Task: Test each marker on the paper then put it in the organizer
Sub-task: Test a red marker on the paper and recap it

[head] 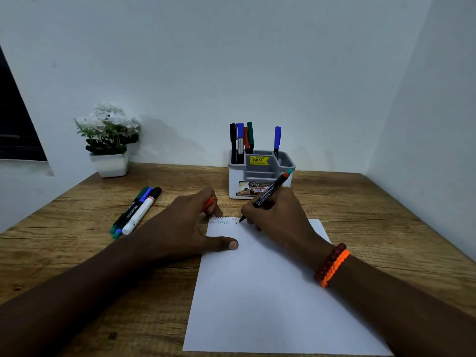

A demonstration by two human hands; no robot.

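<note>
A white sheet of paper (262,292) lies on the wooden desk, with zigzag test lines (221,220) along its top edge. My right hand (278,217) grips a black marker with a red band (270,191), its tip touching the paper next to the scribbles. My left hand (190,228) rests on the paper's top left corner, thumb flat on the sheet, and its fingers curl around the marker's orange-red cap (208,203). The grey and white organizer (260,173) stands behind my hands with several markers upright in it. Three markers (136,210) lie on the desk to the left.
A white pot with white flowers (109,140) stands at the back left by the wall. White walls close off the desk (64,243) at the back and right. A dark window frame (15,124) is at far left. Bead bracelets (332,264) sit on my right wrist.
</note>
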